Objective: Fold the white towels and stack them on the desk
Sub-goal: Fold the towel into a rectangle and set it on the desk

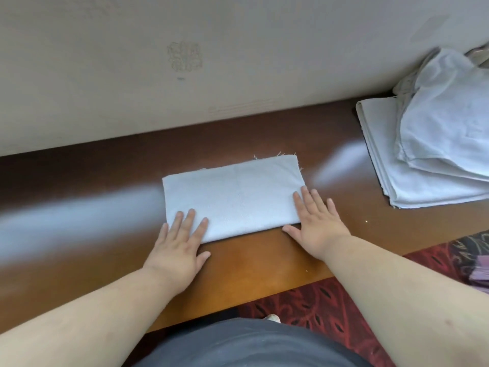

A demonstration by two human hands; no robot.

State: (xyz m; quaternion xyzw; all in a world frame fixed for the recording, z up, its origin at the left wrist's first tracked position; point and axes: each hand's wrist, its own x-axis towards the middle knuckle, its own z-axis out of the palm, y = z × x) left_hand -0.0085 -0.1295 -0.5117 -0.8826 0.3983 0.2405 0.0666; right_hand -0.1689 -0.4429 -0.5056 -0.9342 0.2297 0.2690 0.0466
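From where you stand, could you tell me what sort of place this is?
Probably a hotel or guest room, though I can't be sure: a glossy wooden desk against a plain wall, patterned red carpet underfoot, and white towels piled at the desk's right end.

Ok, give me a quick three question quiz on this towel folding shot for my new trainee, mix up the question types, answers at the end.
1. True or false: both hands lie flat on the folded towel.
2. Where does the towel pile sit: A) the desk's right end, B) the floor, C) the person's lap?
3. Fill in: the desk backs onto a plain ____.

Key
1. True: the left hand and right hand press its near corners.
2. A
3. wall
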